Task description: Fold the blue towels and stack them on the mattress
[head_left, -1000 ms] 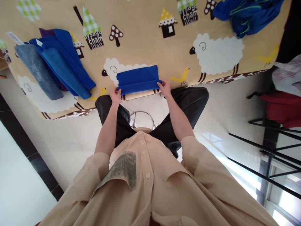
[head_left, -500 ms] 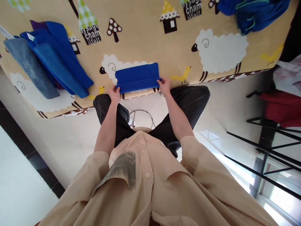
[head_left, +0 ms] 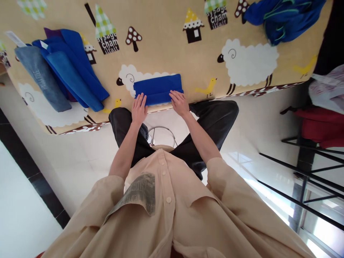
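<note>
A blue cloth (head_left: 158, 84), folded into a long flat strip, lies at the near edge of the patterned table cover (head_left: 161, 43). A small white tag shows at its left end. My left hand (head_left: 139, 108) rests flat on the cloth's left part with the fingers stretched out. On the right part lies my right hand (head_left: 179, 103), its fingers spread over the cloth's near fold. Neither hand grips anything.
To the left, folded blue cloths (head_left: 72, 71) lie beside a grey-blue one (head_left: 44, 79). A crumpled blue cloth (head_left: 292, 21) sits at the far right. Beyond the table's right end are a dark red cloth (head_left: 319, 127) and black metal bars (head_left: 303, 186).
Both hands have let go of the cloth's ends, moved inward and flattened onto it. The near flap now lies down on the strip. The view has shifted slightly.
</note>
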Demonstrator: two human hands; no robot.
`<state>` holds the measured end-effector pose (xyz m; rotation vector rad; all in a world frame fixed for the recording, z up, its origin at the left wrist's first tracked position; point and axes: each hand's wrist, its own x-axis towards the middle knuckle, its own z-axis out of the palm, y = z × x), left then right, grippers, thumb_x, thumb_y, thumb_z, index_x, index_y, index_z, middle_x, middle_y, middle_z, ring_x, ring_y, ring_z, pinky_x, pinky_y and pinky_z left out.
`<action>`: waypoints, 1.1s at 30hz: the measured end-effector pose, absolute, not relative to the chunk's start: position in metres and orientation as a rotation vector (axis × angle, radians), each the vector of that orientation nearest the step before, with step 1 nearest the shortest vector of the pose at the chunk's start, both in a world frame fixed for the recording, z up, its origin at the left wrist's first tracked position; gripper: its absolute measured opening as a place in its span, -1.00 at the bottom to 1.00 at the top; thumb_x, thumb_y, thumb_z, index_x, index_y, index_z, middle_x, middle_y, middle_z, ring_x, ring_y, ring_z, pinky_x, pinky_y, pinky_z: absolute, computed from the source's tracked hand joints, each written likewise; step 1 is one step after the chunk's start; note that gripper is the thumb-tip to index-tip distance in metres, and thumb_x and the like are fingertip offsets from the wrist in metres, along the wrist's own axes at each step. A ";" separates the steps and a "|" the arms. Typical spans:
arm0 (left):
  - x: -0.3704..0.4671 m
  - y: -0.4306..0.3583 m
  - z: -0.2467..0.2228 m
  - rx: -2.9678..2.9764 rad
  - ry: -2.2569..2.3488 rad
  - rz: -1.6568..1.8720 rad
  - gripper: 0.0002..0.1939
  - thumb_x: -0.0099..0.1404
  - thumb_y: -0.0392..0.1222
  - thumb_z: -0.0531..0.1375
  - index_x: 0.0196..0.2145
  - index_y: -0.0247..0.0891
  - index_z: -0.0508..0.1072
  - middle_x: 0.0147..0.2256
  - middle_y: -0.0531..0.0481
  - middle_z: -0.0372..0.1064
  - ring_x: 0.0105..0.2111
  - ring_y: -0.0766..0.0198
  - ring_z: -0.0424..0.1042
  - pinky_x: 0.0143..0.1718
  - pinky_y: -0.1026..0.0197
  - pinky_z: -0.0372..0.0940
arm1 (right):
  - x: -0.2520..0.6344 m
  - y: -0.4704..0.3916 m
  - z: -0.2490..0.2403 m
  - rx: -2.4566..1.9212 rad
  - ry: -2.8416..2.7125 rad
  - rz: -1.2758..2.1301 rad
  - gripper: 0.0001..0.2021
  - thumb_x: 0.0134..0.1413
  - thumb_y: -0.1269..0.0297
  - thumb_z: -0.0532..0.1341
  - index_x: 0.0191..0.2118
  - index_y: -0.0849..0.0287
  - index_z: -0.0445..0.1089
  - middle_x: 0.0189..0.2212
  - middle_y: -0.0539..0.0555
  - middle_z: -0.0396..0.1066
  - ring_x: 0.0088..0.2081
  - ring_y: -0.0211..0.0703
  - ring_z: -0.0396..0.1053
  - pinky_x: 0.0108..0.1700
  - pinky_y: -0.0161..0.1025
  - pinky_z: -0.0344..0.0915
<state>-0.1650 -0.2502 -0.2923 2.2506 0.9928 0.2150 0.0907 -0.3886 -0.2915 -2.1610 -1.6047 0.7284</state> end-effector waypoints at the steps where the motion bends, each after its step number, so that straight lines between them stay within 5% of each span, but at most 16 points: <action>1: -0.164 -0.252 -0.291 2.251 0.957 0.191 -0.36 0.52 -0.07 0.01 0.48 -0.23 0.22 0.51 -0.19 0.01 0.54 0.03 -0.09 0.56 -0.13 -0.20 | 0.087 -0.389 -0.292 -2.143 -1.651 0.761 -0.41 0.46 0.31 -0.07 0.53 0.03 0.15 0.50 0.07 0.12 0.55 0.03 -0.01 0.58 0.29 -0.15; 5: -0.164 -0.252 -0.301 2.222 0.971 0.095 -0.30 0.45 -0.13 0.06 0.49 -0.30 0.19 0.52 -0.22 -0.04 0.55 0.00 -0.14 0.56 -0.18 -0.26 | 0.076 -0.390 -0.301 -2.177 -1.699 0.816 -0.33 0.39 0.37 0.01 0.57 0.04 0.03 0.56 0.03 -0.06 0.59 -0.03 -0.16 0.60 0.27 -0.26; 11: -0.160 -0.243 -0.314 2.221 1.016 0.037 -0.29 0.42 -0.20 0.08 0.50 -0.23 0.20 0.52 -0.18 -0.03 0.55 -0.01 -0.13 0.56 -0.23 -0.31 | 0.087 -0.385 -0.316 -2.242 -1.649 0.767 -0.31 0.41 0.38 0.03 0.58 -0.05 -0.01 0.55 0.00 -0.03 0.58 -0.05 -0.15 0.61 0.27 -0.27; 20: -0.156 -0.193 -0.333 2.260 0.922 -0.049 -0.32 0.38 -0.37 0.02 0.44 -0.35 0.31 0.42 -0.28 0.21 0.48 -0.07 0.12 0.55 -0.25 -0.22 | 0.130 -0.366 -0.338 -2.220 -1.576 0.845 -0.33 0.33 0.56 -0.05 0.49 0.12 0.22 0.49 0.07 0.15 0.54 -0.10 0.00 0.61 0.23 -0.22; 27: -0.164 -0.167 -0.329 2.197 0.959 -0.097 -0.40 0.28 -0.42 0.17 0.25 -0.21 0.53 0.26 -0.21 0.45 0.29 -0.16 0.40 0.47 -0.28 0.05 | 0.170 -0.359 -0.328 -2.068 -1.498 1.027 -0.46 0.29 0.44 0.16 0.35 0.13 0.44 0.38 0.05 0.34 0.46 0.09 0.21 0.57 0.15 0.06; 33: -0.173 -0.174 -0.323 2.106 1.043 -0.091 -0.49 0.13 -0.41 0.29 0.04 -0.16 0.67 -0.09 -0.17 0.61 0.15 -0.26 0.47 0.40 -0.30 0.12 | 0.174 -0.364 -0.319 -2.073 -1.382 1.142 -0.62 0.21 0.31 0.32 0.14 0.07 0.62 0.22 0.08 0.52 0.33 0.26 0.40 0.50 0.28 0.18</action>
